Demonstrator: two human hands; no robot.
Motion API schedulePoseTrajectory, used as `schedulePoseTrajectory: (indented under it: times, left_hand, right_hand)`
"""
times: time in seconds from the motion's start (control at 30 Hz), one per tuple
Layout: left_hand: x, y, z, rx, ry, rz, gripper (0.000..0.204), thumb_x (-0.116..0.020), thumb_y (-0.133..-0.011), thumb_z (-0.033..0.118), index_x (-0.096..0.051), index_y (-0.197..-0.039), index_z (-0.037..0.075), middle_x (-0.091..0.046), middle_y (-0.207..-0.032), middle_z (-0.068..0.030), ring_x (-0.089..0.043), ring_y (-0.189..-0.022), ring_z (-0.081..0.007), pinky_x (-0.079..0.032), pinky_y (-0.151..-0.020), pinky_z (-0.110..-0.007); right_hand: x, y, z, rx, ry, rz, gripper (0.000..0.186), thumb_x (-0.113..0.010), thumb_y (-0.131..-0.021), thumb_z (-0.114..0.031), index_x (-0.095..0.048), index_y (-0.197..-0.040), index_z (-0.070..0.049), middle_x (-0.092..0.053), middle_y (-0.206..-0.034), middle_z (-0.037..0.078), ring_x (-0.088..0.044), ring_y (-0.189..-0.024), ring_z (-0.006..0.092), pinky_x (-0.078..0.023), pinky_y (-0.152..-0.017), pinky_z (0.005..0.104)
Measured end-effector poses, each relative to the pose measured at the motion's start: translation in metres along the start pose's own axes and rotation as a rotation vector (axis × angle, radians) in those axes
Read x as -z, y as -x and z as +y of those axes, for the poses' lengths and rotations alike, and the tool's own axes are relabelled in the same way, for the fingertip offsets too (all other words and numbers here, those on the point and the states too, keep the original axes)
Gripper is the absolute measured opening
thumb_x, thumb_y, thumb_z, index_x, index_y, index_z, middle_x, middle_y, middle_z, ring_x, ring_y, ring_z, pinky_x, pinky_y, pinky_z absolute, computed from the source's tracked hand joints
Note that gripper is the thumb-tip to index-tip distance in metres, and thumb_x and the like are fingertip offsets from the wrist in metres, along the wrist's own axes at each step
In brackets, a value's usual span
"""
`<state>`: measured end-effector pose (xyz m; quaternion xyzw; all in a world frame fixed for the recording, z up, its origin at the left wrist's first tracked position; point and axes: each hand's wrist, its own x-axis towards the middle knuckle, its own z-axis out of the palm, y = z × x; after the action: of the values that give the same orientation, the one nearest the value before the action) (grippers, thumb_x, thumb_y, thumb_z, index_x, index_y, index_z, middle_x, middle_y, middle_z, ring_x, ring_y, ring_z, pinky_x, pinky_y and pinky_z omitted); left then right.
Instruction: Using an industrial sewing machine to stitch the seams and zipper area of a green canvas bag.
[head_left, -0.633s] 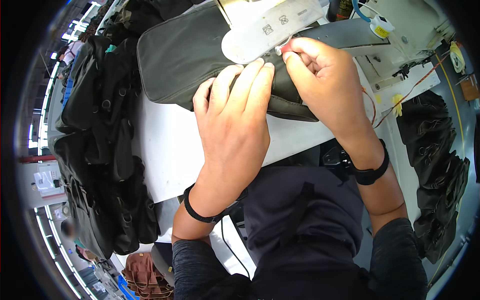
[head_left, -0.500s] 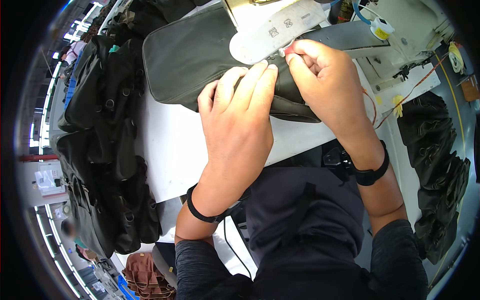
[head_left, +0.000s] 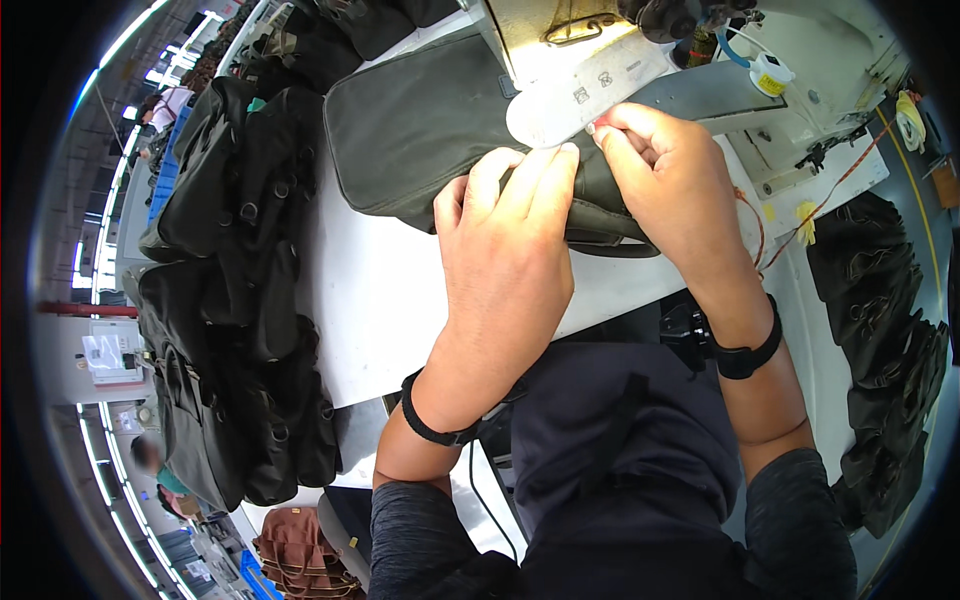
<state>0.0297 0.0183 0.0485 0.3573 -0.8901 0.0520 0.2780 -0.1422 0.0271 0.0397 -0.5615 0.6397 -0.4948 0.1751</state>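
A dark green bag [head_left: 415,125] lies on the white worktable, partly under a pale round-ended metal plate [head_left: 560,105] of a machine. My left hand [head_left: 508,250] rests on the bag's near edge with its fingers stretched out over the fabric, close to the plate. To its right, my right hand [head_left: 680,175] is closed in a pinch at the plate's edge. Only a small pale tip shows at its fingertips; what it holds is mostly hidden. The bag's handle or strap [head_left: 615,248] hangs below the right hand.
Dark bags [head_left: 230,300] are heaped along the left, with more dark pieces [head_left: 875,350] at the right. The machine's lit housing [head_left: 550,45] overhangs the table's far side. A small white bottle [head_left: 770,75] stands behind my right hand. Brown bags [head_left: 305,550] sit at lower left.
The whole view has shifted, so the scene sits slightly right and lower. Both hands keep nearly the same places on the bag. The small red thing at my right fingertips is now mostly hidden.
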Motion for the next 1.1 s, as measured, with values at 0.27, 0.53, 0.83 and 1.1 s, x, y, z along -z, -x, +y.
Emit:
schedulePoseTrajectory:
  times: [0.27,0.53,0.83,1.1]
  left_hand:
    - [0.015,0.022,0.041,0.115,-0.228,-0.044,0.067,-0.073,-0.078,0.004,-0.059,-0.143,0.006,-0.054,-0.151,-0.0142,-0.053,-0.129,-0.0306,-0.038,-0.110,-0.044]
    - [-0.006,0.008,0.033,0.333,0.226,-0.111,0.072,-0.086,-0.087,0.024,-0.053,-0.148,0.005,-0.048,-0.155,-0.0173,-0.066,-0.112,-0.0301,-0.060,-0.081,-0.037]
    - [-0.021,0.011,0.027,0.253,0.262,-0.005,0.071,-0.083,-0.088,0.017,-0.047,-0.147,-0.001,-0.044,-0.152,-0.0287,-0.056,-0.130,-0.0447,-0.052,-0.101,-0.047]
    - [-0.032,0.011,0.033,0.253,0.223,0.065,0.085,-0.092,-0.077,0.024,-0.049,-0.146,0.001,-0.041,-0.153,-0.0242,-0.059,-0.126,-0.0422,-0.053,-0.100,-0.046]
  right_hand:
    - [-0.006,0.000,0.007,0.027,-0.035,0.032,0.020,-0.060,-0.097,-0.015,-0.076,-0.103,-0.004,-0.073,-0.088,0.020,-0.070,-0.078,0.0396,-0.055,-0.070,0.0445]
    - [0.003,0.003,0.010,-0.048,-0.186,-0.011,0.021,-0.059,-0.097,-0.014,-0.076,-0.104,-0.003,-0.073,-0.081,0.018,-0.069,-0.071,0.0373,-0.054,-0.067,0.0426]
    - [-0.006,0.004,0.026,-0.048,-0.356,-0.035,0.021,-0.064,-0.099,-0.014,-0.075,-0.111,0.000,-0.071,-0.074,0.009,-0.060,-0.058,0.0122,-0.046,-0.055,0.0283]
    - [-0.009,0.004,0.032,0.051,-0.398,0.024,0.023,-0.063,-0.097,-0.015,-0.076,-0.109,-0.001,-0.063,-0.062,0.010,-0.053,-0.051,0.0130,-0.041,-0.052,0.0304]
